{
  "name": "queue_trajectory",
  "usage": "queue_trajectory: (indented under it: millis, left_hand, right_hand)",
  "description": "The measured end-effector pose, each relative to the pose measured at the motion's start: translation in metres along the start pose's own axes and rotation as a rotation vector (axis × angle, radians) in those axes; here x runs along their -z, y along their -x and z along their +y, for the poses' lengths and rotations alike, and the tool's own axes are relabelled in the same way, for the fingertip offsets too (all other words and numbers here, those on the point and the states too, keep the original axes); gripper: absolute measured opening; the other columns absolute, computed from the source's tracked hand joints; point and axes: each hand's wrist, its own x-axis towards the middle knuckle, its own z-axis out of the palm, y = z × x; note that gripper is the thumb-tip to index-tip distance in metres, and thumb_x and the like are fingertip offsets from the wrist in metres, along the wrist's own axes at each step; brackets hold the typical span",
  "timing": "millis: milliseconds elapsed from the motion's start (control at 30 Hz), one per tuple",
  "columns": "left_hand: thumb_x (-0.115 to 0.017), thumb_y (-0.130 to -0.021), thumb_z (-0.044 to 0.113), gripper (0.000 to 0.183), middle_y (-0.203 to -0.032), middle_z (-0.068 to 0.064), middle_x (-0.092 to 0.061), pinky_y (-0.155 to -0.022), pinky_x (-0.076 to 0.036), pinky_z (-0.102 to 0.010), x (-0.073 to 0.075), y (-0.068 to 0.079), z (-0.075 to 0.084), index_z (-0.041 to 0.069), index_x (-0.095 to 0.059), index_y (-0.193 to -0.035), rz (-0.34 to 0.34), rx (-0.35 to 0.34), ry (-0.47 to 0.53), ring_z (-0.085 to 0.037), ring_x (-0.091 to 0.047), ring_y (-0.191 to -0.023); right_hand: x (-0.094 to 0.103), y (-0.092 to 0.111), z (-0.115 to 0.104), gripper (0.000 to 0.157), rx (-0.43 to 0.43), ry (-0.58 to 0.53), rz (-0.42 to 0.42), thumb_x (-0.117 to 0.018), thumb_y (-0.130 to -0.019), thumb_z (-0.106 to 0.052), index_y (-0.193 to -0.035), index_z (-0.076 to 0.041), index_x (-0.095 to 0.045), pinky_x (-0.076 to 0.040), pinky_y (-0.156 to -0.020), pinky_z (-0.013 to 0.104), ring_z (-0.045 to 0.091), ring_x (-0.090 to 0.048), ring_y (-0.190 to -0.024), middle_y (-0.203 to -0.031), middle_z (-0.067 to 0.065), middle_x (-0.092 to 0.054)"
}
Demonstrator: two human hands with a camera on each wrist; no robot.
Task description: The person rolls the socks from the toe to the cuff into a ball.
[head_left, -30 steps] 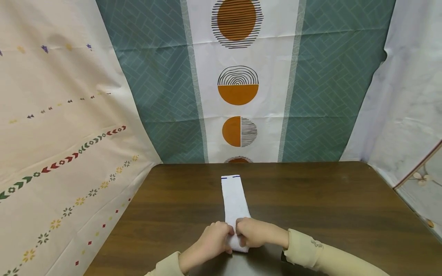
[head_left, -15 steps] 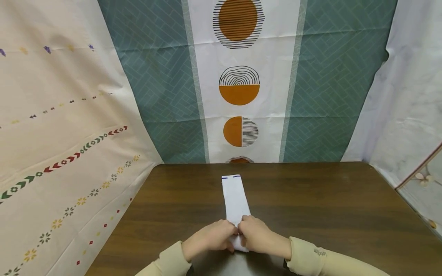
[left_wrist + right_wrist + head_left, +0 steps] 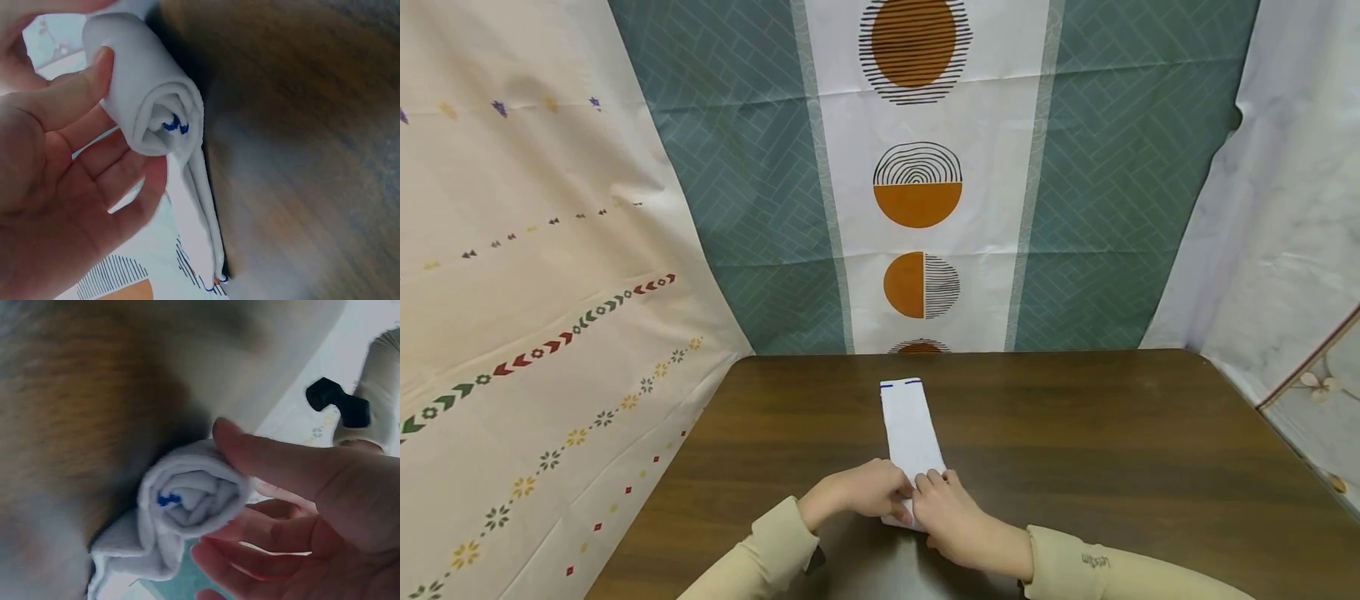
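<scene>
A long white cloth (image 3: 910, 425), narrow and flat, lies on a dark brown wooden table (image 3: 1112, 450). It runs lengthwise away from the person. The far end of the cloth carries a thin blue line and stops a little short of the table's back edge. The near end of the cloth is rolled into a tight coil.

Both hands meet at that coil. The left hand (image 3: 857, 492) sits at the coil's left end, and the right hand (image 3: 947, 517) sits at its right end, their fingertips touching over the cloth. Both arms wear pale beige sleeves (image 3: 1097, 571).

From the left wrist view, the coil (image 3: 153, 103) shows as a spiral with a small blue mark at its centre. The left thumb (image 3: 69, 94) presses along the top of the coil, while the other fingers (image 3: 119, 169) curl loosely beneath and beside it. The unrolled part of the cloth trails from the coil across the table.

From the right wrist view, the same spiral end (image 3: 190, 500) faces the camera. The right thumb (image 3: 269, 456) lies over the coil, and the other fingers (image 3: 250, 556) curl under it, so the coil is pinched between them.

Behind the table's back edge hangs a sheet (image 3: 917, 183) printed with orange circles between teal panels. A cream sheet (image 3: 527, 292) with small flower and arrow borders hangs left of the table.
</scene>
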Motion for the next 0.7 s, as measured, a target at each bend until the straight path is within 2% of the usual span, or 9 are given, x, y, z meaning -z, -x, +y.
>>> queue_trajectory:
  millis: [100, 200, 267, 333, 433, 567, 633, 700]
  left_hand:
    - [-0.071, -0.085, 0.028, 0.014, -0.066, 0.014, -0.051, -0.055, -0.035, -0.013, 0.000, -0.001, -0.004, 0.014, -0.071, -0.084, -0.014, 0.010, 0.042, 0.001, -0.037, -0.057]
    - [-0.069, -0.086, 0.029, 0.022, -0.084, 0.012, -0.062, -0.066, -0.044, -0.015, 0.000, 0.000, -0.007, 0.012, -0.073, -0.098, -0.021, 0.039, 0.095, 0.003, -0.048, -0.069]
    - [-0.068, -0.087, 0.028, 0.023, -0.096, 0.007, -0.064, -0.072, -0.047, -0.016, 0.000, 0.000, -0.007, 0.011, -0.072, -0.102, -0.005, 0.043, 0.109, 0.002, -0.052, -0.078]
    - [-0.068, -0.088, 0.026, 0.021, -0.099, 0.003, -0.065, -0.072, -0.047, -0.017, -0.001, 0.001, -0.007, 0.009, -0.072, -0.099, 0.033, 0.036, 0.116, 0.000, -0.053, -0.080]
    - [-0.070, -0.087, 0.025, 0.015, -0.093, 0.002, -0.066, -0.063, -0.045, -0.015, -0.002, 0.002, -0.002, 0.010, -0.073, -0.090, 0.133, 0.041, 0.064, 0.001, -0.049, -0.072]
    - [-0.071, -0.087, 0.020, 0.014, -0.088, 0.004, -0.072, -0.053, -0.041, -0.014, -0.005, 0.003, 0.008, 0.011, -0.076, -0.096, 0.256, 0.098, 0.017, 0.004, -0.047, -0.063]
    - [-0.070, -0.087, 0.014, 0.014, -0.087, 0.002, -0.074, -0.052, -0.041, -0.013, -0.005, 0.003, 0.012, 0.008, -0.076, -0.098, 0.288, 0.112, 0.017, 0.004, -0.047, -0.061]
    - [-0.069, -0.088, 0.010, 0.012, -0.083, 0.000, -0.073, -0.051, -0.040, -0.013, -0.006, 0.003, 0.014, 0.006, -0.074, -0.097, 0.293, 0.111, 0.016, 0.003, -0.046, -0.059]
  right_hand:
    - [-0.005, -0.001, -0.001, 0.043, -0.017, 0.029, -0.006, -0.090, -0.062, -0.032, -0.087, -0.008, -0.065, -0.045, -0.068, 0.032, 0.014, -0.050, -0.073, -0.077, 0.000, -0.053]
    - [-0.006, -0.001, 0.001, 0.033, -0.020, 0.005, 0.019, -0.088, -0.064, -0.024, -0.080, -0.008, -0.064, -0.042, -0.061, 0.031, 0.015, -0.050, -0.066, -0.072, 0.001, -0.053]
    - [-0.007, -0.003, 0.005, 0.028, -0.018, -0.028, 0.044, -0.087, -0.064, -0.020, -0.075, -0.010, -0.063, -0.039, -0.058, 0.031, 0.016, -0.051, -0.064, -0.069, 0.002, -0.054]
    - [-0.006, -0.004, 0.011, 0.026, -0.010, -0.071, 0.046, -0.086, -0.064, -0.018, -0.071, -0.011, -0.062, -0.039, -0.057, 0.031, 0.016, -0.053, -0.062, -0.068, 0.002, -0.055]
    - [-0.006, -0.008, 0.021, 0.025, 0.009, -0.161, 0.020, -0.084, -0.066, -0.015, -0.068, -0.012, -0.060, -0.042, -0.056, 0.031, 0.014, -0.053, -0.061, -0.067, 0.001, -0.056]
    - [-0.004, -0.014, 0.036, 0.023, 0.036, -0.315, -0.060, -0.079, -0.070, -0.009, -0.067, -0.009, -0.056, -0.040, -0.054, 0.027, 0.008, -0.042, -0.057, -0.063, -0.002, -0.051]
    - [-0.003, -0.017, 0.043, 0.021, 0.041, -0.391, -0.103, -0.076, -0.072, -0.005, -0.067, -0.008, -0.055, -0.038, -0.055, 0.024, 0.006, -0.036, -0.057, -0.062, -0.004, -0.048]
    - [-0.003, -0.020, 0.049, 0.021, 0.055, -0.423, -0.123, -0.074, -0.073, -0.004, -0.066, -0.009, -0.055, -0.036, -0.055, 0.023, 0.005, -0.033, -0.057, -0.060, -0.005, -0.046]
